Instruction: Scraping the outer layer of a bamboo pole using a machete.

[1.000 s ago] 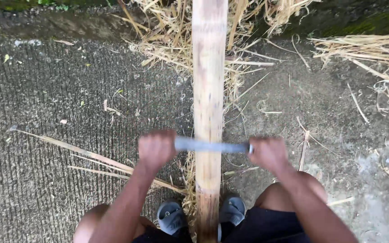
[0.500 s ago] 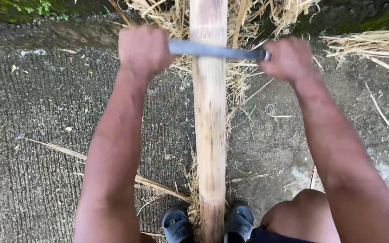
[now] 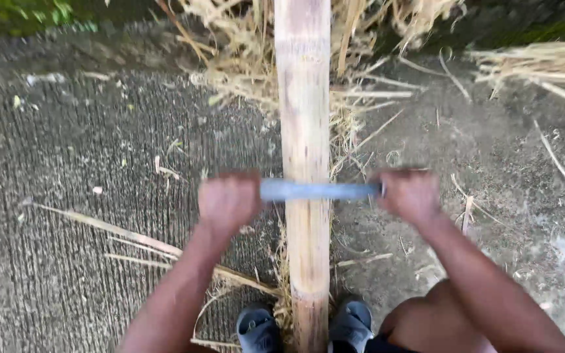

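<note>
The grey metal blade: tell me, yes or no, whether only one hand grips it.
No. The left hand and right hand each grip one end of the grey metal blade.

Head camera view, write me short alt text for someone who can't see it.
Seen from above, a person's left hand and right hand each grip one end of a grey metal blade laid across a long pale bamboo pole lying on rough concrete ground. Dry shavings lie scattered around, and dark sandals show at the bottom.

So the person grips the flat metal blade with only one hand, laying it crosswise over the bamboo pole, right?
Not quite: in the head view both hands hold the blade, the left hand at one end and the right hand at the other. It does lie crosswise over the bamboo pole.
</note>
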